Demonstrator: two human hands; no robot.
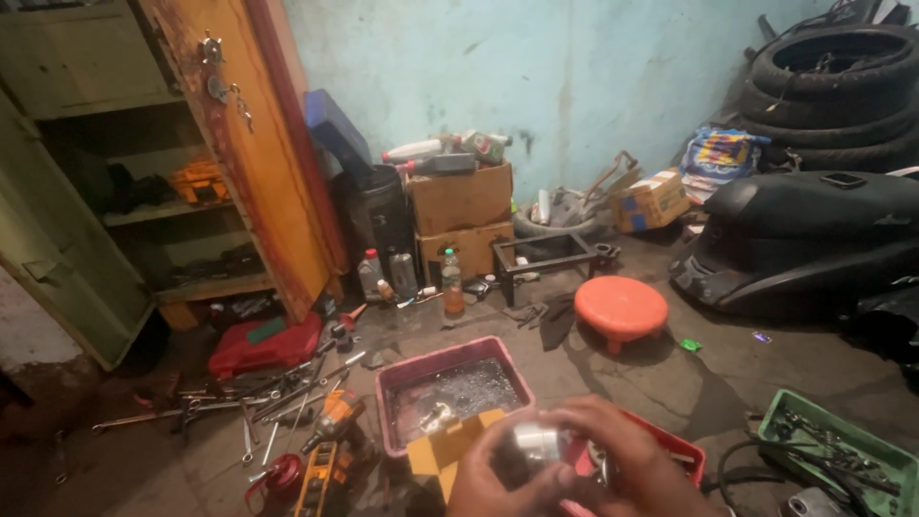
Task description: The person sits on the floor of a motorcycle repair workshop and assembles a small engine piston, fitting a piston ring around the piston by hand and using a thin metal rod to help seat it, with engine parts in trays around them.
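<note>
**Metal part in both hands above the wash tray**

Going left to right from my view: at nine o'clock a spread of wrenches (230,402) lies loose on the floor beside a red tool case (263,347). Nearer, at seven o'clock, an orange power tool (330,421) rests on the ground. At centre, the pink tray (392,383) holds dark, glistening liquid. At six o'clock my left hand (493,479) and right hand (622,460) are both closed around a small silvery metal part (534,446), held up just in front of that tray. The part looks clean and bright, so I judge the washing mostly done; refitting appears outstanding. At four o'clock a green tray (799,407) holds more hardware.
</note>
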